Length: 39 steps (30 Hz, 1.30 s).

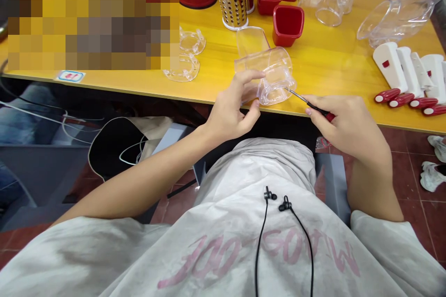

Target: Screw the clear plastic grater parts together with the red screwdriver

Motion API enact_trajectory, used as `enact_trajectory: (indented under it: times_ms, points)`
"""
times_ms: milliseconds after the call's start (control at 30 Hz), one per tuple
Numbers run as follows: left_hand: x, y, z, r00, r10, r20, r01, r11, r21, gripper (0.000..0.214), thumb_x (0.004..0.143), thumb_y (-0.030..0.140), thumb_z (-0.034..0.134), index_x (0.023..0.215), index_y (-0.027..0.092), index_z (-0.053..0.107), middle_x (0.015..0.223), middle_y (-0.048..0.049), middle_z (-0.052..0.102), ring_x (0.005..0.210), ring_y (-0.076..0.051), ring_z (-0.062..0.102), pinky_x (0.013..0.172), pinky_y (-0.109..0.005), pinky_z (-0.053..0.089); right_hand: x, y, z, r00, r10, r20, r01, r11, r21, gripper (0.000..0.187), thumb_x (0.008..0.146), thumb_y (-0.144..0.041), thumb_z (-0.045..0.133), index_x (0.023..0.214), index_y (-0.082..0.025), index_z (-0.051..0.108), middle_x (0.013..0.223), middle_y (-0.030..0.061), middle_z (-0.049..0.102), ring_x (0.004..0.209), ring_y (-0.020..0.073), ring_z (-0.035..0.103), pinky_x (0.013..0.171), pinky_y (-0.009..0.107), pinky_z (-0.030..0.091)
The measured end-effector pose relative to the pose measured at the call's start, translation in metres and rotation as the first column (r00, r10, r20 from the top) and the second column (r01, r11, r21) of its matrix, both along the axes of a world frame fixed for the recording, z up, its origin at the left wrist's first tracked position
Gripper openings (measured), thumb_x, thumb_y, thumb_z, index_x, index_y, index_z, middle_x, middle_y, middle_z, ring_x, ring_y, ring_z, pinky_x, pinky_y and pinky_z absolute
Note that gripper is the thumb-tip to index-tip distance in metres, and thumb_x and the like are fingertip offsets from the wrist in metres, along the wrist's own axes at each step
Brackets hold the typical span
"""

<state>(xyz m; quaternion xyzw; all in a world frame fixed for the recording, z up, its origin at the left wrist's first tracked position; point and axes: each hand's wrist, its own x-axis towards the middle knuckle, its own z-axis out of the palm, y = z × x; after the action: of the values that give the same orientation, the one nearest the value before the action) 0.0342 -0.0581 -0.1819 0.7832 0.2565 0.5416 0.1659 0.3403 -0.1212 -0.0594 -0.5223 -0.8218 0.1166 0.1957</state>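
Observation:
A clear plastic housing (270, 72) lies on its side at the near edge of the yellow table (324, 62). My left hand (232, 109) grips its near left side, fingers curled over the top and thumb underneath. My right hand (343, 123) is closed round a small screwdriver (306, 100) with a red and black handle. The thin metal tip touches the housing's right rim.
Two clear plastic rings (186, 55) lie left of the housing. Red cups (288, 23), a steel grater drum (232, 0) and clear parts (395, 18) stand further back. White and red handles (411, 81) lie at the right. A black bag (116, 146) sits under the table.

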Motion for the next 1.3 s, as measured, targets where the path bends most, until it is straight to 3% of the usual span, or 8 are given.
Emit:
enact_trajectory:
  times_ms: [100, 200, 333, 500, 633, 767, 933, 1300]
  points:
    - [-0.006, 0.011, -0.004, 0.999, 0.051, -0.012, -0.05, 0.996, 0.08, 0.065, 0.13, 0.067, 0.053, 0.187, 0.04, 0.043, 0.171, -0.0176, 0.067, 0.129, -0.035, 0.083, 0.115, -0.061, 0.074, -0.003, -0.004, -0.005, 0.996, -0.035, -0.085, 0.034, 0.999, -0.018, 0.038, 0.118, -0.037, 0.07, 0.142, -0.032, 0.099, 0.124, 0.0105, 0.1, 0.116, 0.0426, 0.094, 0.107, 0.059, 0.072]
    - [-0.011, 0.019, -0.004, 0.974, 0.227, -0.011, -0.225, 0.972, 0.072, 0.086, 0.119, 0.088, 0.066, 0.187, 0.039, 0.046, 0.162, -0.0187, 0.066, 0.13, -0.04, 0.076, 0.123, -0.071, 0.066, -0.004, -0.005, -0.009, 0.992, -0.066, -0.107, 0.067, 0.998, 0.01, 0.037, 0.117, -0.037, 0.07, 0.138, -0.032, 0.1, 0.121, 0.0105, 0.1, 0.112, 0.0425, 0.094, 0.101, 0.057, 0.073]
    - [-0.014, 0.022, 0.003, 0.952, 0.302, 0.053, -0.3, 0.953, -0.04, 0.073, 0.107, 0.095, 0.084, 0.149, 0.037, 0.07, 0.126, -0.011, 0.069, 0.108, -0.034, 0.07, 0.112, -0.063, 0.069, -0.007, -0.006, -0.014, 0.991, -0.067, -0.113, 0.072, 0.997, 0.04, 0.037, 0.118, -0.037, 0.068, 0.135, -0.031, 0.1, 0.112, 0.0097, 0.099, 0.095, 0.0382, 0.09, 0.091, 0.053, 0.071]
    - [-0.015, 0.013, 0.02, 0.955, 0.295, 0.041, -0.294, 0.956, -0.017, 0.034, 0.12, 0.06, 0.086, 0.103, 0.032, 0.078, 0.086, -0.0016, 0.064, 0.077, -0.024, 0.065, 0.078, -0.044, 0.063, -0.017, -0.011, -0.019, 0.985, -0.104, -0.137, 0.105, 0.994, 0.003, 0.045, 0.12, -0.035, 0.063, 0.15, -0.028, 0.095, 0.118, 0.0133, 0.099, 0.102, 0.0388, 0.09, 0.098, 0.056, 0.073]
    - [-0.014, -0.008, 0.031, 0.963, 0.256, 0.085, -0.238, 0.954, -0.185, 0.01, 0.115, 0.038, 0.087, 0.118, 0.029, 0.089, 0.116, -0.0058, 0.089, 0.087, -0.02, 0.081, 0.073, -0.035, 0.066, -0.022, -0.012, -0.023, 0.975, -0.114, -0.189, 0.115, 0.993, -0.006, 0.05, 0.121, -0.033, 0.06, 0.16, -0.022, 0.09, 0.139, 0.0184, 0.097, 0.122, 0.0423, 0.092, 0.113, 0.062, 0.072]
    - [-0.005, -0.031, 0.035, 0.97, 0.195, 0.147, -0.124, 0.913, -0.388, 0.025, 0.107, 0.031, 0.09, 0.131, 0.025, 0.087, 0.131, -0.0073, 0.094, 0.091, -0.019, 0.089, 0.079, -0.029, 0.075, -0.026, -0.013, -0.024, 0.968, -0.108, -0.226, 0.104, 0.994, -0.028, 0.052, 0.121, -0.033, 0.06, 0.162, -0.02, 0.089, 0.147, 0.0183, 0.096, 0.128, 0.0418, 0.092, 0.119, 0.063, 0.071]
    - [0.006, -0.037, 0.029, 0.952, 0.1, 0.291, 0.02, 0.924, -0.383, 0.026, 0.111, 0.034, 0.089, 0.131, 0.028, 0.073, 0.13, -0.0071, 0.094, 0.122, -0.024, 0.096, 0.108, -0.037, 0.083, -0.03, -0.016, -0.024, 0.965, -0.086, -0.247, 0.079, 0.996, -0.037, 0.053, 0.121, -0.034, 0.059, 0.162, -0.02, 0.089, 0.149, 0.0178, 0.095, 0.133, 0.0416, 0.092, 0.12, 0.063, 0.071]
    - [0.005, -0.028, 0.011, 0.94, 0.133, 0.313, 0.007, 0.913, -0.409, 0.04, 0.113, 0.049, 0.089, 0.135, 0.033, 0.06, 0.125, -0.0043, 0.089, 0.119, -0.026, 0.097, 0.107, -0.044, 0.085, -0.028, -0.016, -0.024, 0.971, -0.09, -0.222, 0.085, 0.996, -0.033, 0.053, 0.121, -0.036, 0.059, 0.162, -0.023, 0.09, 0.123, 0.0137, 0.098, 0.111, 0.0386, 0.091, 0.106, 0.058, 0.073]
